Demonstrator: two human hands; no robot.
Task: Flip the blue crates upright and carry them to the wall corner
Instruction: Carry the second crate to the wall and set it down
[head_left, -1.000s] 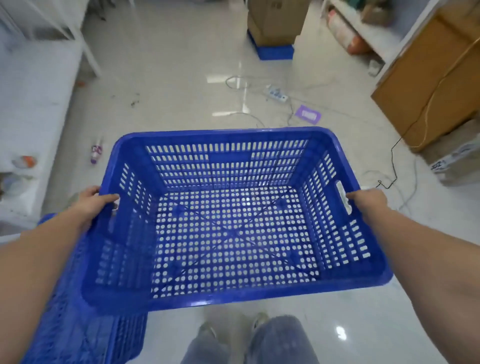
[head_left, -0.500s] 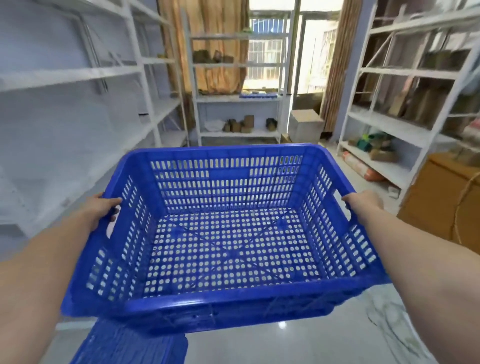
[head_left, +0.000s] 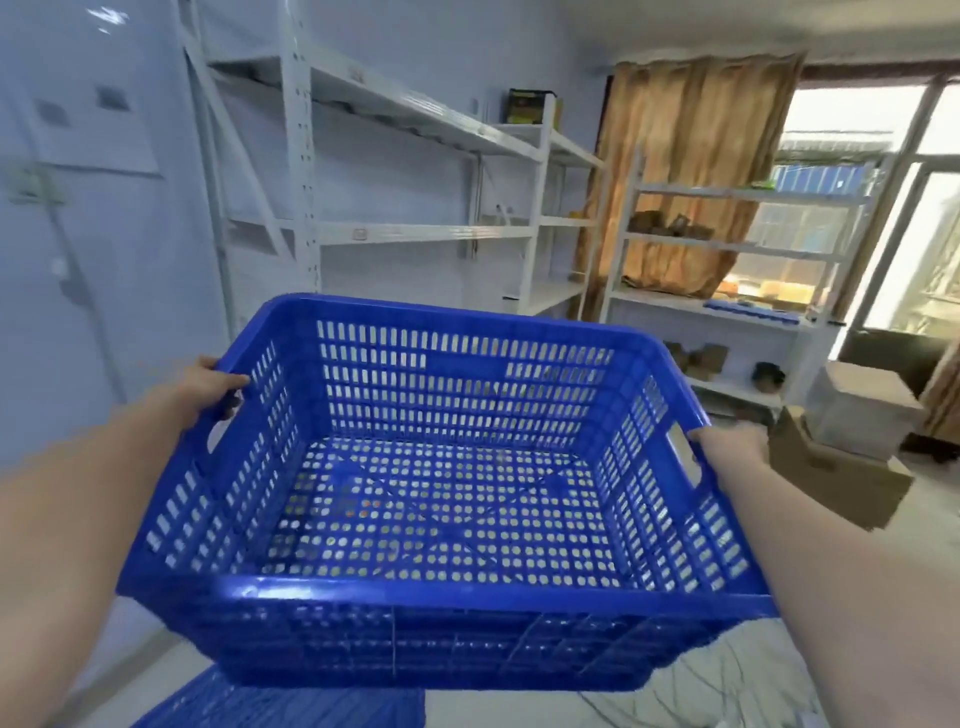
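The blue crate (head_left: 447, 499) is upright, held in the air before white shelves (head_left: 415, 228); the left hand (head_left: 208, 387) and right hand (head_left: 732, 449) have fingers curled round its side handles, above a second crate (head_left: 291, 709)

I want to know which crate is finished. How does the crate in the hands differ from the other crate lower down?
The held crate is off the floor, gripped at its side handles by the left hand and right hand; the lower crate is touched by neither. The held crate is upright, open side up and empty; the lower crate is mostly hidden, so its pose is unclear. Both are blue perforated plastic.
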